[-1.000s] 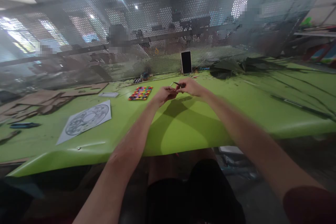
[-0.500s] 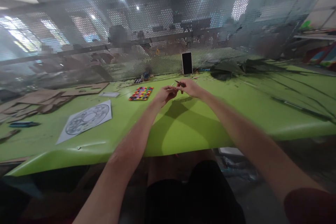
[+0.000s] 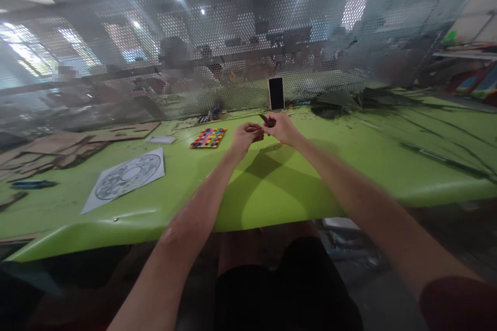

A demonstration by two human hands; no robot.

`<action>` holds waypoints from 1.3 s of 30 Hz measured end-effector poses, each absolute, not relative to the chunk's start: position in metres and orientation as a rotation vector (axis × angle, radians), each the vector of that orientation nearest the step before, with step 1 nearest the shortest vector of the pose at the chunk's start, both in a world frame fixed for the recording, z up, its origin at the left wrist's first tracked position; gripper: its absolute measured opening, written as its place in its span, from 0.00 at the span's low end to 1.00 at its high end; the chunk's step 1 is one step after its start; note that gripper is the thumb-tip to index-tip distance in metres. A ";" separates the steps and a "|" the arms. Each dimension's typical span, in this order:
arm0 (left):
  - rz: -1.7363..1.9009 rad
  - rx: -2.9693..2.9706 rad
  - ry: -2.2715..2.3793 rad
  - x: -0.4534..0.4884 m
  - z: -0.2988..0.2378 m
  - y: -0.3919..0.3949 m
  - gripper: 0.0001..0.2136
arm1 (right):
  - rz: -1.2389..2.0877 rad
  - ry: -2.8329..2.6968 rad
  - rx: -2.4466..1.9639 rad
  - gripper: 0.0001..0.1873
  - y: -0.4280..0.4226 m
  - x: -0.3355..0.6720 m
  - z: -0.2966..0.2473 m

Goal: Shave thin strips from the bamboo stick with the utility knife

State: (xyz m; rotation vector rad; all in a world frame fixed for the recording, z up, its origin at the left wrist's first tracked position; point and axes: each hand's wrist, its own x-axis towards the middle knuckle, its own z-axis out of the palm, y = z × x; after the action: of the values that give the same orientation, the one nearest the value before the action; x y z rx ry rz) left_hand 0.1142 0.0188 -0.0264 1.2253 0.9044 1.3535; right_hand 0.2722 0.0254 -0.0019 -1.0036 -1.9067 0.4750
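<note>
Green table (image 3: 349, 165) fills the middle of the view, glossy surface, near edge curling down toward the person's lap. Perforated metal screen (image 3: 233, 36) stands along the far edge, workshop behind it too blurred to read.

Brown cardboard cut-outs (image 3: 58, 147) heaped at far left on the table. White sheet with a round printed pattern (image 3: 126, 177) lies flat, left of centre, near the front edge. Dark crumpled material (image 3: 334, 101) at the far right by the screen. Multicoloured grid mat (image 3: 208, 138) lies flat just left of the hands, apart from them. Phone (image 3: 276, 93) propped upright against the screen, dark face to the camera, directly beyond the hands. Small white card (image 3: 160, 139) left of the mat. Blue pen-like item (image 3: 33, 184) at far left edge.

Both forearms stretch out over the table centre. Left hand (image 3: 245, 137) curled, fingers closed; what it pinches cannot be made out. Right hand (image 3: 282, 128) closed on a small dark tool (image 3: 266, 120), tip sticking up and left from the fist. The two hands meet, knuckles touching or nearly so, raised slightly above the table, shadow beneath them.
</note>
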 end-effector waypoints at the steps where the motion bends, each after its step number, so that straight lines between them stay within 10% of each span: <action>1: 1.360 1.235 0.895 0.114 -0.027 0.019 0.12 | 0.477 -1.907 -1.005 0.09 0.025 0.272 -0.002; 39: 1.534 1.425 0.854 0.126 -0.023 0.019 0.09 | 0.372 -1.892 -1.089 0.03 0.021 0.264 0.001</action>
State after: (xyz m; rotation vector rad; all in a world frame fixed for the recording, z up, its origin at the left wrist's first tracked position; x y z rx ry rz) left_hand 0.1258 0.0187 -0.0232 1.4251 0.8537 1.5344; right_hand 0.2638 0.0211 0.0013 -1.0888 -1.8925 0.3717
